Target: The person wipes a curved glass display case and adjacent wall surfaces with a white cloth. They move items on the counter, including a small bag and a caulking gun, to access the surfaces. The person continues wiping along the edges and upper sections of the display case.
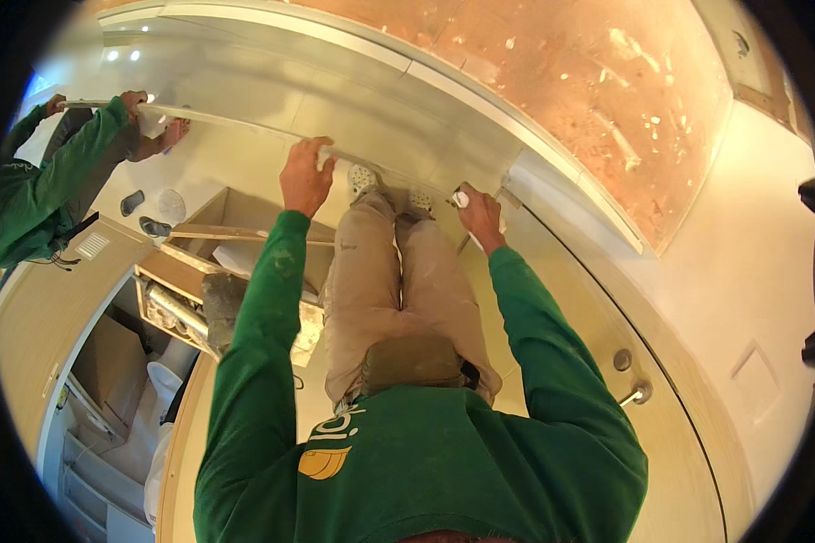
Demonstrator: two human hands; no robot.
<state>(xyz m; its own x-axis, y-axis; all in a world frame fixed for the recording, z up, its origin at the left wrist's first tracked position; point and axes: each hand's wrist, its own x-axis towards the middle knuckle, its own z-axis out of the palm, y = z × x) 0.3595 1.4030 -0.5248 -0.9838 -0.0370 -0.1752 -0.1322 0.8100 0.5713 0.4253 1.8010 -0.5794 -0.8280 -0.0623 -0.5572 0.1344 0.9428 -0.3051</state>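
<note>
A long, thin, pale strip (235,121) runs across the upper part of the view from the far left toward my right hand. My left hand (306,179) is closed on it near its middle, thumb and fingers pinching the edge. At its right end, my right hand (482,219) is closed, with a small white piece (461,198) showing at the fingertips; whether that piece is part of the strip I cannot tell. A co-worker in a green sleeve (95,149) grips the left end with both hands.
An open wooden frame with compartments (217,226) stands left of my legs. Grey shoes (132,201) lie on the floor beyond it. A pale door with a metal handle (638,393) is at right. At the top is a rough orange-brown surface (552,81) with a pale border.
</note>
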